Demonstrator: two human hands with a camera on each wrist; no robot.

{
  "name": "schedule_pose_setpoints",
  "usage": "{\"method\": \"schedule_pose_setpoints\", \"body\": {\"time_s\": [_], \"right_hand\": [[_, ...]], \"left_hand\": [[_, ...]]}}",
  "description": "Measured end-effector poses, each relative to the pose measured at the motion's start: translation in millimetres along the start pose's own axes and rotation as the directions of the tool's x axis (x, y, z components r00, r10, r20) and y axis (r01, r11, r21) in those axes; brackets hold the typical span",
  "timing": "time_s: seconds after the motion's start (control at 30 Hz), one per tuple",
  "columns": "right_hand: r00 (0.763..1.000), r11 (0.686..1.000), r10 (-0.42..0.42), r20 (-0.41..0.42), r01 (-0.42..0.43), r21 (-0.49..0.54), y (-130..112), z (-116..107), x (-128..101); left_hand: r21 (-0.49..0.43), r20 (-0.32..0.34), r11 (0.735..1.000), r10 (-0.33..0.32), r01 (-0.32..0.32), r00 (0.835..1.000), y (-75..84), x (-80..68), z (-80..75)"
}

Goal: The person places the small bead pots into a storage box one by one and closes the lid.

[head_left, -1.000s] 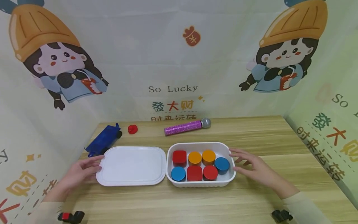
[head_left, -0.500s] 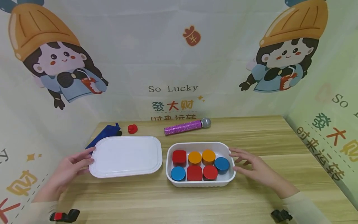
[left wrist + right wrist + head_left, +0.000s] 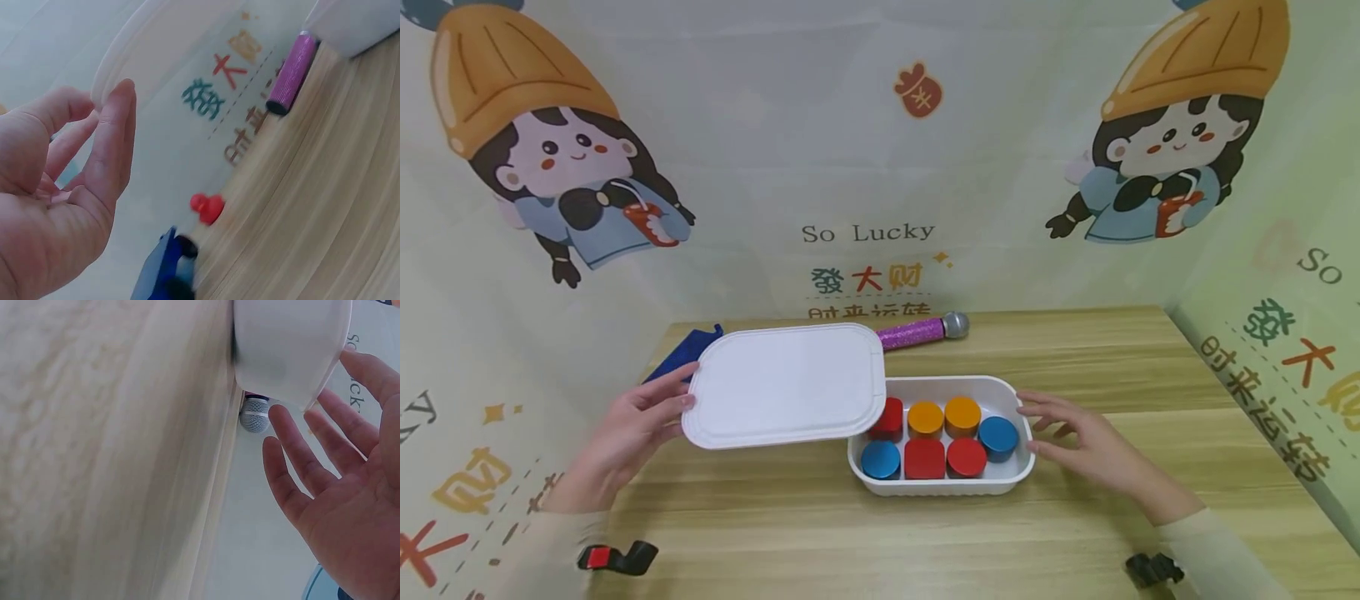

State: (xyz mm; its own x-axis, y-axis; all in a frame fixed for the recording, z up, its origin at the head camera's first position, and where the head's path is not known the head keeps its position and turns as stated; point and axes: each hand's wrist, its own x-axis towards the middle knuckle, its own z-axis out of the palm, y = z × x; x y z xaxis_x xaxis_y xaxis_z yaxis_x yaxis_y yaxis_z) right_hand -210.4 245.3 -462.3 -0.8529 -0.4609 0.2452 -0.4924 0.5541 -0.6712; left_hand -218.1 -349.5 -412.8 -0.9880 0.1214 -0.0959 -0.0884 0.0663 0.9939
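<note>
A white lid [image 3: 786, 385] is pinched at its left edge between the thumb and fingers of my left hand [image 3: 636, 425]. It hangs above the table, tilted, and its right end overlaps the left corner of the white box [image 3: 940, 489]. Inside the box lie several red, orange and blue blocks, among them a red one [image 3: 924, 459], an orange one [image 3: 962, 414] and a blue one [image 3: 998, 435]. At the box's right end, my right hand [image 3: 1078, 437] touches the rim with relaxed, spread fingers, as the box's end wall [image 3: 290, 350] shows in the right wrist view.
Behind the lid lies a purple glitter microphone [image 3: 917, 333], partly covered. A blue toy cart [image 3: 681, 354] sits at the back left, partly hidden. The left wrist view shows a small red object [image 3: 207, 208] near it. A printed curtain [image 3: 760, 167] surrounds the wooden table [image 3: 760, 533].
My left hand has lifted the lid off the table, first leftward and up, then rightward over the box's left corner. The lid now hides the small red object. My right hand stays put.
</note>
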Motion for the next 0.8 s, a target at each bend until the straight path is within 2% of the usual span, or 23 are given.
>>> {"method": "schedule_pose_setpoints", "body": {"time_s": [0.1,0.33,0.53,0.8], "right_hand": [[1.0,1.0,0.007,0.005,-0.007,-0.015,1,0,2],[1.0,0.998,-0.008,-0.009,0.007,-0.061,0,1,4],[1.0,0.99,-0.003,-0.012,0.002,-0.139,-4,-3,12],[1.0,0.987,-0.023,-0.015,0.02,-0.16,-3,-4,18]], "left_hand": [[-0.025,0.026,1.0,0.015,-0.015,1.0,-0.5,4.0,20.2],[0.027,0.053,1.0,0.002,-0.003,0.999,-6.1,13.8,63.1],[0.033,0.084,0.999,0.014,-0.017,0.996,-16.7,25.7,84.1],[0.012,0.058,0.998,-0.063,0.063,0.996,-27.1,26.9,110.6]]}}
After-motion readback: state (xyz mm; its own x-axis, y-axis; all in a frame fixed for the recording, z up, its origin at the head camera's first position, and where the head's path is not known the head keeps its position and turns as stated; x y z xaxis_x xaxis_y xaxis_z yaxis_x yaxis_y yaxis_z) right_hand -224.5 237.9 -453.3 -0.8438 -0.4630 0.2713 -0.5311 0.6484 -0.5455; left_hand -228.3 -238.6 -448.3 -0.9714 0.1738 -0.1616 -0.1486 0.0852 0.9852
